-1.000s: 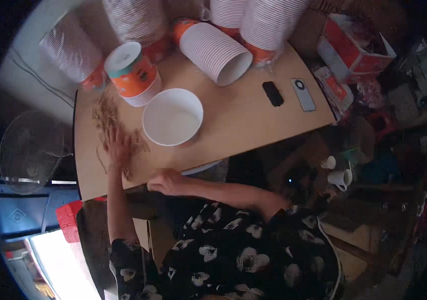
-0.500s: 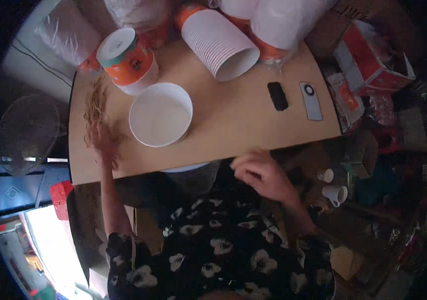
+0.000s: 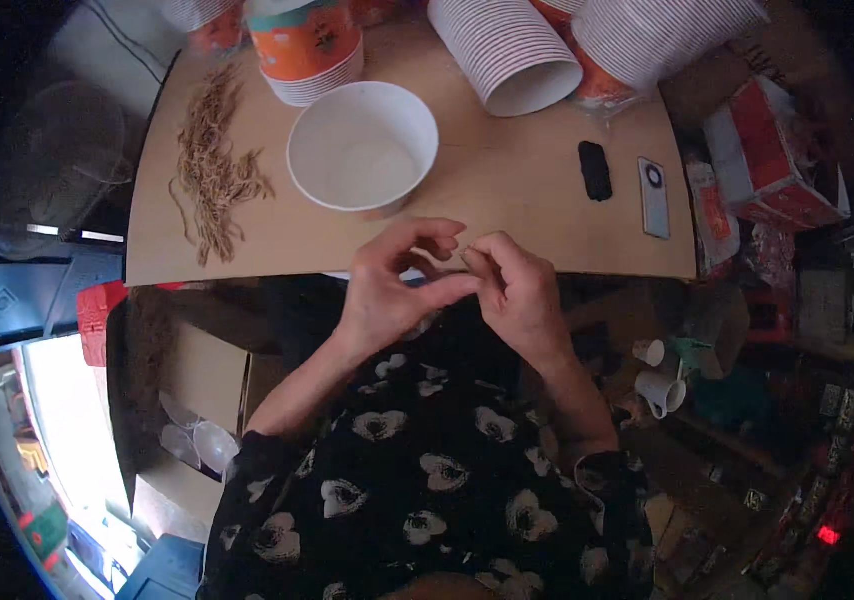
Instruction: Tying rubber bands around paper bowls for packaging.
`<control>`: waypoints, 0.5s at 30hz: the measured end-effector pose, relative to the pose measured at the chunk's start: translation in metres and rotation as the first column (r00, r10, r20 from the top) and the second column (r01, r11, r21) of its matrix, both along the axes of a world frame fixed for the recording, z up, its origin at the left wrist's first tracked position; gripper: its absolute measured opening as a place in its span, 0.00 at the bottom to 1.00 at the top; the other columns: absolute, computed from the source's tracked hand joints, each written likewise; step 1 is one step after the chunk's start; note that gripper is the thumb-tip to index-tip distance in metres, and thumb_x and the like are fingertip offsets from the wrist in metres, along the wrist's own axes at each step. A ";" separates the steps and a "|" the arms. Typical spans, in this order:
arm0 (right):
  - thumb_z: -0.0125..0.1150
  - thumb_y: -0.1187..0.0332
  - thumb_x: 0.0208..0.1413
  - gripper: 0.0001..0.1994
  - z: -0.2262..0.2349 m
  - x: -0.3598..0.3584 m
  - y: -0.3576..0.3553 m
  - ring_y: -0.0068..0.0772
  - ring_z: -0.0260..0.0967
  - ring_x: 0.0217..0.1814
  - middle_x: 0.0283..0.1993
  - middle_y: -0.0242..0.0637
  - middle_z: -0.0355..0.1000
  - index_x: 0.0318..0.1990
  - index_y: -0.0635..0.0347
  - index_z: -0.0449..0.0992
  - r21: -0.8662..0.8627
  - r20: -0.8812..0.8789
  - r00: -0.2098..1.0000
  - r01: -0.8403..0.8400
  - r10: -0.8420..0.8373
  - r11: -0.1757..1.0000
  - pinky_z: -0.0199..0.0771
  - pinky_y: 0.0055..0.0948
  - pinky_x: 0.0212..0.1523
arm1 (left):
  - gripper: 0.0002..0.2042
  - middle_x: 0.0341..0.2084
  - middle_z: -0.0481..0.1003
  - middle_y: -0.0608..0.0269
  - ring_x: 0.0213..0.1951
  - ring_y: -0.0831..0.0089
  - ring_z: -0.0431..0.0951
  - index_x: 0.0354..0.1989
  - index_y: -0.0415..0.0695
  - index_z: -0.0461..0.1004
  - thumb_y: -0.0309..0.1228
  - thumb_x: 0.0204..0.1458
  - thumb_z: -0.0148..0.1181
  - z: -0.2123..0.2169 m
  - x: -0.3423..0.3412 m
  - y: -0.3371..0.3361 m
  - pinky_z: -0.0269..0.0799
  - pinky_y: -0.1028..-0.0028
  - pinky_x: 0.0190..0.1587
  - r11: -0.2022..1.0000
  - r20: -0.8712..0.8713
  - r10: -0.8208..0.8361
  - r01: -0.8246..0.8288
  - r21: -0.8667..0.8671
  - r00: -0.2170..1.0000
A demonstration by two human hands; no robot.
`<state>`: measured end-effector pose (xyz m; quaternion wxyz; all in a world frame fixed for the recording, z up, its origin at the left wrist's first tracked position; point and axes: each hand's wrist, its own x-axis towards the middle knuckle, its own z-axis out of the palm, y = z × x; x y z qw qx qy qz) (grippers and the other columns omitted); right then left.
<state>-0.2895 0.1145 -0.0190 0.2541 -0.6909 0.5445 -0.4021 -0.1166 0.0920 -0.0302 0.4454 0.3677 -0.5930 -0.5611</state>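
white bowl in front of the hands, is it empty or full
Empty: the white bowl stands upright on the table, its bare white inside showing, nothing in it.

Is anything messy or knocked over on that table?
Yes. The stacks of paper cups lie on their sides at the far edge of the table, not upright. A loose pile of thin brown strands is strewn over the left part. The white bowl stands upright and looks empty.

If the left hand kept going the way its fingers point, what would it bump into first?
The left hand points toward the right hand, so it would likely meet those fingers first; their fingertips look nearly touching already.
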 end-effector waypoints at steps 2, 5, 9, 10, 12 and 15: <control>0.60 0.76 0.58 0.03 -0.004 0.012 0.004 0.29 0.68 0.24 0.26 0.45 0.69 0.36 0.64 0.72 -0.050 -0.031 0.999 -0.009 0.007 0.999 0.68 0.28 0.27 | 0.16 0.37 0.77 0.66 0.36 0.81 0.75 0.46 0.38 0.77 0.25 0.48 0.71 -0.010 0.003 0.000 0.74 0.78 0.39 0.998 0.014 0.059 -0.058 -0.037 0.998; 0.59 0.76 0.58 0.03 -0.008 0.025 0.008 0.35 0.66 0.23 0.25 0.46 0.68 0.36 0.63 0.72 -0.083 -0.083 0.996 -0.031 0.024 0.996 0.67 0.30 0.26 | 0.11 0.33 0.77 0.66 0.35 0.81 0.75 0.41 0.38 0.79 0.25 0.50 0.70 -0.020 0.016 0.004 0.73 0.79 0.39 0.987 -0.105 0.044 -0.027 0.159 0.994; 0.61 0.73 0.57 0.05 -0.015 0.039 0.022 0.36 0.71 0.23 0.25 0.42 0.72 0.36 0.63 0.71 0.082 0.046 0.995 -0.087 0.083 0.993 0.69 0.34 0.24 | 0.05 0.33 0.79 0.64 0.35 0.81 0.76 0.35 0.37 0.80 0.25 0.53 0.66 -0.025 0.039 0.016 0.72 0.80 0.40 0.990 -0.139 0.071 -0.053 0.127 0.988; 0.62 0.74 0.57 0.05 -0.018 0.042 0.025 0.25 0.68 0.21 0.23 0.37 0.72 0.36 0.63 0.72 0.184 0.219 0.972 -0.129 0.087 0.974 0.67 0.29 0.23 | 0.04 0.34 0.79 0.63 0.36 0.81 0.76 0.35 0.36 0.81 0.24 0.54 0.65 -0.027 0.045 0.019 0.72 0.80 0.41 0.985 -0.116 0.069 -0.050 0.166 0.991; 0.63 0.74 0.57 0.05 -0.023 0.048 0.030 0.18 0.65 0.22 0.23 0.31 0.71 0.36 0.64 0.73 0.179 0.300 0.951 -0.135 0.076 0.975 0.65 0.24 0.23 | 0.05 0.34 0.79 0.64 0.37 0.80 0.76 0.36 0.36 0.81 0.24 0.55 0.64 -0.038 0.054 0.026 0.72 0.79 0.42 0.985 -0.124 0.081 -0.061 0.162 0.989; 0.63 0.75 0.57 0.04 -0.036 0.057 0.033 0.11 0.62 0.24 0.23 0.24 0.71 0.37 0.65 0.75 0.161 0.384 0.923 -0.098 0.029 0.982 0.64 0.18 0.25 | 0.06 0.36 0.79 0.64 0.39 0.79 0.76 0.40 0.37 0.81 0.23 0.55 0.63 -0.039 0.057 0.035 0.72 0.79 0.45 0.965 -0.176 0.115 -0.069 0.251 0.978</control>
